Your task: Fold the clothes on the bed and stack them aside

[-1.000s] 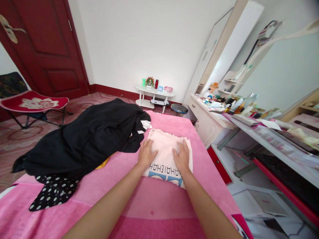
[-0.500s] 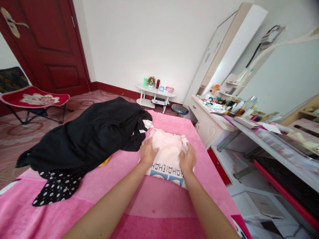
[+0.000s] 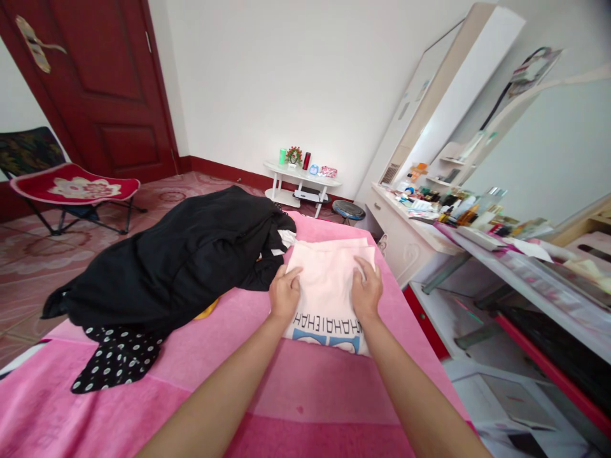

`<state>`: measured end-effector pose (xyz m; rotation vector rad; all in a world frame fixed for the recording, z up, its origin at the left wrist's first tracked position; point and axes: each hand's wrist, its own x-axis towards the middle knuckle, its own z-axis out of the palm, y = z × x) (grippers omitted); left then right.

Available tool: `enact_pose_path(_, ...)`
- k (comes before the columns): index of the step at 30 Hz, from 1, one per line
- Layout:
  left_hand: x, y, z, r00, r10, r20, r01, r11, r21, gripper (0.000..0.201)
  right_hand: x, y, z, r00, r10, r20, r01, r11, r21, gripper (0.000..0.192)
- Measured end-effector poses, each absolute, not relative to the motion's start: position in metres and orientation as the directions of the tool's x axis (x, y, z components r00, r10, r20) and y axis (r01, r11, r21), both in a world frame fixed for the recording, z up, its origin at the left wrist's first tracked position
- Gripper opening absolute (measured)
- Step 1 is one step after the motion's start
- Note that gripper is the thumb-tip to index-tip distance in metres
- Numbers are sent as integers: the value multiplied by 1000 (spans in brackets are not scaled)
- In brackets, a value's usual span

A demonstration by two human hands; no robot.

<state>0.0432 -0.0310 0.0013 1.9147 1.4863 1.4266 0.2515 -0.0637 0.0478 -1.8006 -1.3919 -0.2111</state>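
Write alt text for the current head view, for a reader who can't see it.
A person's left hand and right hand touch opposite sides of a folded pale pink garment with black lettering, lying on a pink cover. Beside it, to the left, is a heap of black clothing; a low white table stands beyond, and a cluttered counter is at right.

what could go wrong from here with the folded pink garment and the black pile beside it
The left hand and right hand are at opposite sides of the pale pink garment; uneven pulling might skew its folded layers.

The black clothes lie close to the left hand, so a sideways sweep could bump them.

Their far-left end seems to reach past the edge of the pink bed cover, so they might slide off if nudged.
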Motion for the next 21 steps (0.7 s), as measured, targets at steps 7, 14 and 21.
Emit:
enact_pose_path(7,46,-31,3,-41,933,357,702,-227,675,33,262,-58,11,566,742,359,807,-408,-427,40)
enact_pose_path(14,47,-33,7,-113,932,344,725,-159,670,43,259,-59,9,602,722,341,795,-503,-339,51)
enact_pose_path(21,43,-42,16,-113,970,213,810,-34,586,67,254,-64,15,575,759,304,816,-506,-279,49)
